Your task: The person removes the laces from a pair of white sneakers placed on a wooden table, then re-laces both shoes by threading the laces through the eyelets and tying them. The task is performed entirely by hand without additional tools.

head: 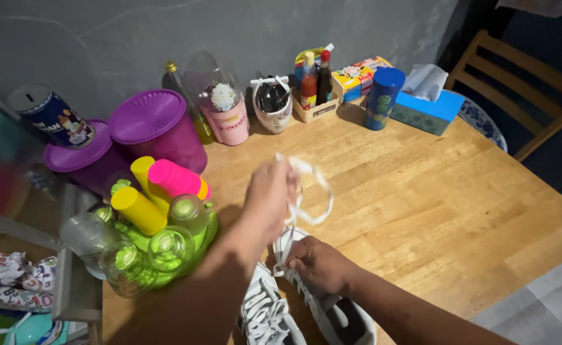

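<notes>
While the right hand (316,262) pins the white shoe (322,300) — grip closed — the left hand (269,191) pinches its lace (313,191).

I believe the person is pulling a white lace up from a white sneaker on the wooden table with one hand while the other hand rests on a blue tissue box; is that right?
Not quite. In the head view the left hand does pull the white lace up, but the right hand rests on the white sneaker, not the blue tissue box, which stands untouched at the far edge of the wooden table.
</notes>
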